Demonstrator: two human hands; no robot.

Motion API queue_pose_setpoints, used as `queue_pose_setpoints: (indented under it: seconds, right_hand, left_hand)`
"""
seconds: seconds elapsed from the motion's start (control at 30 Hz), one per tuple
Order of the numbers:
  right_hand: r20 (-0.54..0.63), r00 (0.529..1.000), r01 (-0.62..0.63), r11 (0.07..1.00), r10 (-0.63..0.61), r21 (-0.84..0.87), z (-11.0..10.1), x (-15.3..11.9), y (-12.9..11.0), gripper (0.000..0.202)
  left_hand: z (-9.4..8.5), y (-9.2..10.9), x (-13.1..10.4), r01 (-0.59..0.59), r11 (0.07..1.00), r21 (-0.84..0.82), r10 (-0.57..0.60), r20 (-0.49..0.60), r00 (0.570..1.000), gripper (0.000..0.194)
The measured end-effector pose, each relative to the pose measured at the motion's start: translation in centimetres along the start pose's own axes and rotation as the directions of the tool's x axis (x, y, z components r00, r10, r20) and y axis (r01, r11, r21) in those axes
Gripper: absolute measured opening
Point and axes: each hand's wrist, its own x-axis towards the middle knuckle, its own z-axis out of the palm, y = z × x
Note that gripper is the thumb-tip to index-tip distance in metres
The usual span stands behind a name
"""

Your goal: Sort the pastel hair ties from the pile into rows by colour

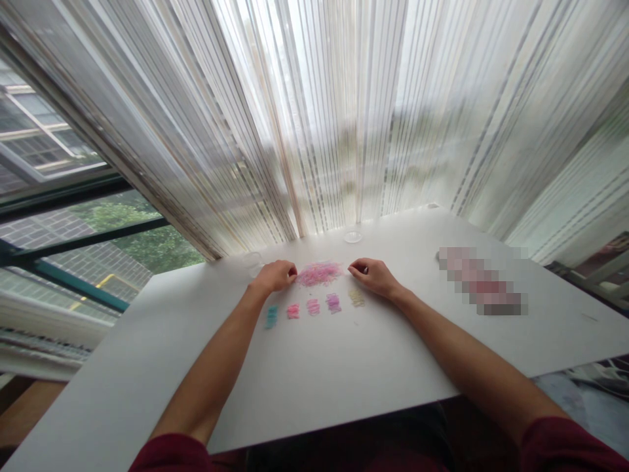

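A loose pile of thin pink and lilac pieces point(320, 273), perhaps small elastic bands, lies between my hands on the white table point(314, 367). My left hand point(275, 276) rests at the pile's left edge with its fingers curled together; whatever is in them is hidden. To the right of the pile, my right hand point(374, 276) holds thumb and forefinger in a pinch, with anything between them too small to name. Nearer to me, sorted heaps form a row: teal point(272, 316), bright pink point(293, 311), pale pink point(313, 306), purple point(333, 303) and yellowish point(356, 298).
A clear round lid or dish point(352, 237) stands behind the pile, and a clear container point(253, 263) sits beyond my left hand. On the right lies a pixelated, blurred object point(484, 282). Striped sheer curtains point(339, 131) hang along the table's far edge.
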Motion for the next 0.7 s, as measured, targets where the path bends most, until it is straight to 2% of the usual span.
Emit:
queue_pose_setpoints:
  seconds: [0.3, 0.57, 0.7]
  right_hand:
    - [-0.008, 1.0, 0.002, 1.0, -0.002, -0.005, 0.1, 0.0, 0.0, 0.019]
    - [-0.004, 1.0, -0.004, 1.0, 0.003, -0.012, 0.0, 0.0, 0.0, 0.019]
    - [0.005, 1.0, -0.006, 1.0, 0.006, -0.018, 0.0, 0.0, -0.1, 0.019]
  left_hand:
    - [-0.8, -0.1, -1.5, -0.025, 1.0, 0.0, 0.025, 0.017, 1.0, 0.023]
    - [0.2, 0.3, -1.4, -0.041, 0.999, 0.008, 0.041, -0.009, 0.999, 0.02]
    - [0.0, 0.2, -1.6, -0.04, 0.999, 0.002, 0.04, -0.034, 0.999, 0.022]
